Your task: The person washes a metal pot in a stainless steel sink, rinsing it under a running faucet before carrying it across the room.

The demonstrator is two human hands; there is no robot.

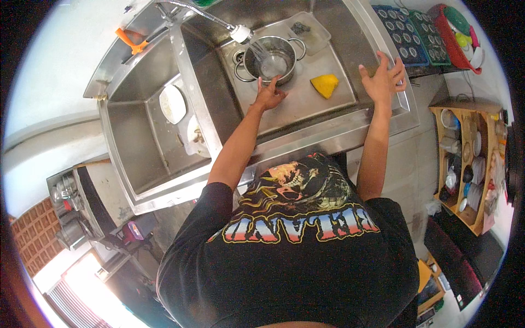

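Observation:
A two-handled stainless steel pot (pixel 289 67) stands in the right basin of a steel double sink (pixel 303 149). Water from a white-headed flexible faucet (pixel 241 33) runs into it, and some water shows inside. My left hand (pixel 270 97) grips the pot's near rim, with fingertips over the edge. Fingers spread, my right hand (pixel 381 82) is at the sink's right edge and holds nothing; whether it touches the metal I cannot tell. On the basin floor, right of the pot, lies a yellow sponge (pixel 325 85). Behind it is a clear plastic container (pixel 318 39) with a dark scouring pad (pixel 300 28).
The left basin holds a white dish (pixel 172 104) and a soiled plate (pixel 196 137). An orange-handled squeegee (pixel 137 46) rests on the back ledge. Beyond the right edge are blue and green crates (pixel 396 30) and a red basket (pixel 447 39). A wooden dish shelf (pixel 463 160) stands at right.

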